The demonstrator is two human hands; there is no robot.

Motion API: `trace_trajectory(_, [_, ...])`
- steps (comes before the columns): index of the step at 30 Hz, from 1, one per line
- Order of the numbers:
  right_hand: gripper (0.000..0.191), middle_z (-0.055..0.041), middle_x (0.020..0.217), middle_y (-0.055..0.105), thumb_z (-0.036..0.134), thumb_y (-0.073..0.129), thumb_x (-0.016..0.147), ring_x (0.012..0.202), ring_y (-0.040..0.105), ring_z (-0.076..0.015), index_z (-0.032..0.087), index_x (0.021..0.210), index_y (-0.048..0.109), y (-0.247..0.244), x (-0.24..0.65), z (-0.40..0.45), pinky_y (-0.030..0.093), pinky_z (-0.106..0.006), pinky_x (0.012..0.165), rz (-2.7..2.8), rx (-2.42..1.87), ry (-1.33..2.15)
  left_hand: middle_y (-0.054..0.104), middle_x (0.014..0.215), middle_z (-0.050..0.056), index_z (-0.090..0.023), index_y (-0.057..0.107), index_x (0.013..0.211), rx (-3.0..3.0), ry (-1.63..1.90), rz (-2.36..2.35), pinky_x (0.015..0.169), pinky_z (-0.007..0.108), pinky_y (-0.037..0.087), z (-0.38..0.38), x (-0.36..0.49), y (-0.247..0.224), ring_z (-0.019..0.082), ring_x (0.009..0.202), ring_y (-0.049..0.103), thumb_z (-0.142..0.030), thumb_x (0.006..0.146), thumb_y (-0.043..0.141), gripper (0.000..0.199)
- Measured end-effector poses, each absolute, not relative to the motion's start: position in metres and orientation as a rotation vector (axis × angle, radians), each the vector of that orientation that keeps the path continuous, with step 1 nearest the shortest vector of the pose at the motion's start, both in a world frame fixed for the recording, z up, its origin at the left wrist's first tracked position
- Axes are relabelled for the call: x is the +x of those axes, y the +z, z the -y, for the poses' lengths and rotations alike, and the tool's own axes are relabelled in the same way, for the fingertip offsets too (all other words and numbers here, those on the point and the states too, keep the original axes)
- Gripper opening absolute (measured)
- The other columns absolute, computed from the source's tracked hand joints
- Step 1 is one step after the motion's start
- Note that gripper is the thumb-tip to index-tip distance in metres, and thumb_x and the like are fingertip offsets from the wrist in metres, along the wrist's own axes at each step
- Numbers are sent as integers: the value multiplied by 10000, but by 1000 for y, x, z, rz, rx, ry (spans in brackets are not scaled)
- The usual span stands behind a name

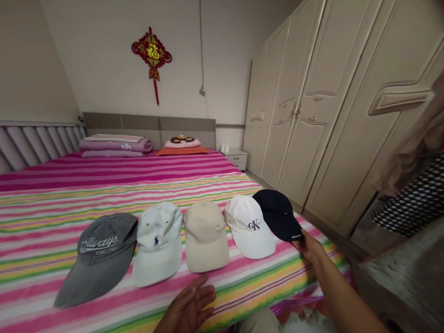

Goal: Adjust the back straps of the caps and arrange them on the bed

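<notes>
Several baseball caps lie in a row on the striped bed sheet [239, 291]. At the right end, my right hand [308, 245] grips the brim of the black cap [277, 212], thumb on top and fingers beneath. Beside it lies the white cap [248, 226] with "CK" lettering, touching the black one. The beige cap [205, 236] is in the middle, then the pale cap [159, 243] with a small dark emblem. The grey cap [99, 259] reading "Always" is at the left end. My left hand [190, 300] is open and holds nothing, just below the beige cap's brim.
Folded purple bedding [114, 145] and a pink pillow on an orange cloth [182, 151] sit by the headboard [138, 124]. Cream wardrobes [312, 115] stand along the right. A checkered cloth [412, 199] hangs at the right edge. A white nightstand [237, 158] is beyond the bed.
</notes>
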State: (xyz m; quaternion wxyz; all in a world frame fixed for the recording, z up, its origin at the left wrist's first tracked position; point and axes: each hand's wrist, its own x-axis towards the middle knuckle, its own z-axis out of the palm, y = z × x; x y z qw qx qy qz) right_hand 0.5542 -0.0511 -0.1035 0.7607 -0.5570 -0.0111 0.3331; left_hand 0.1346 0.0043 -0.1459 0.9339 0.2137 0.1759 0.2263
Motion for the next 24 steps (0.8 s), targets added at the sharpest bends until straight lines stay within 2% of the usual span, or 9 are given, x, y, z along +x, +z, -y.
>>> trace_trajectory(4, [402, 30, 406, 463, 330, 375, 884, 309, 391, -38, 135, 539, 438, -95, 518, 75, 285, -128, 285, 126, -1369, 915, 603, 1090, 116, -178, 589, 1045, 415, 496, -395, 957, 406, 304, -2, 136, -141, 259, 1090, 498, -314, 735, 566, 340])
trace_trajectory(5, [418, 32, 371, 440, 341, 392, 874, 286, 368, -35, 137, 510, 426, -92, 504, 81, 248, -121, 267, 180, -1388, 995, 606, 1079, 120, -167, 586, 1039, 406, 498, -407, 949, 403, 315, -1, 136, -138, 258, 1077, 508, -303, 738, 562, 331])
trace_trajectory(7, [379, -3, 381, 485, 350, 492, 821, 297, 418, -55, 115, 524, 478, -89, 474, 89, 234, -120, 260, 297, -1421, 1175, 608, 1060, 128, -146, 574, 1027, 375, 505, -445, 932, 389, 339, 1, 136, -131, 256, 1051, 527, -277, 739, 557, 316])
trace_trajectory(9, [304, -71, 455, 571, 327, 585, 758, 343, 500, -98, 77, 590, 545, -89, 440, 92, 266, -133, 265, 424, -1422, 1313, 611, 1038, 137, -125, 556, 1014, 335, 534, -531, 905, 370, 374, 3, 133, -123, 251, 1008, 555, -258, 737, 557, 308])
trace_trajectory(11, [287, -93, 532, 611, 342, 625, 721, 405, 547, -117, 67, 661, 572, -91, 406, 89, 333, -145, 301, 531, -1385, 1427, 619, 999, 140, -112, 543, 983, 298, 595, -686, 857, 344, 417, 5, 127, -116, 232, 924, 595, -244, 726, 571, 290])
trace_trajectory(14, [286, -55, 585, 618, 372, 635, 708, 491, 590, -125, 102, 745, 546, -96, 361, 76, 490, -220, 473, 520, -1302, 1519, 633, 887, 119, -120, 526, 876, 235, 761, -946, 765, 312, 469, 6, 113, -109, 189, 771, 629, -229, 712, 600, 210])
trace_trajectory(18, [228, -120, 782, 655, 319, 602, 747, 738, 650, -207, 133, 835, 504, -99, 314, 50, 522, -337, 698, 113, -1074, 1513, 627, 747, 85, -143, 494, 781, 140, 1040, -1062, 606, 255, 493, -8, 92, -100, 154, 647, 627, -225, 734, 591, 135])
trace_trajectory(21, [125, -46, 740, 642, 271, 531, 802, 697, 651, -169, 177, 869, 486, -100, 291, 28, 529, -321, 701, -62, -1025, 1418, 596, 627, 32, -151, 488, 764, 101, 1140, -1082, 465, 178, 444, -26, 82, -96, 109, 525, 594, -189, 741, 583, 105])
trace_trajectory(24, [62, 36, 631, 606, 152, 480, 822, 564, 624, -102, 207, 841, 460, -102, 278, 9, 541, -254, 656, -95, -1043, 1338, 582, 591, 24, -140, 475, 737, 83, 1169, -1059, 444, 160, 435, -38, 77, -94, 96, 501, 584, -92, 754, 540, 83])
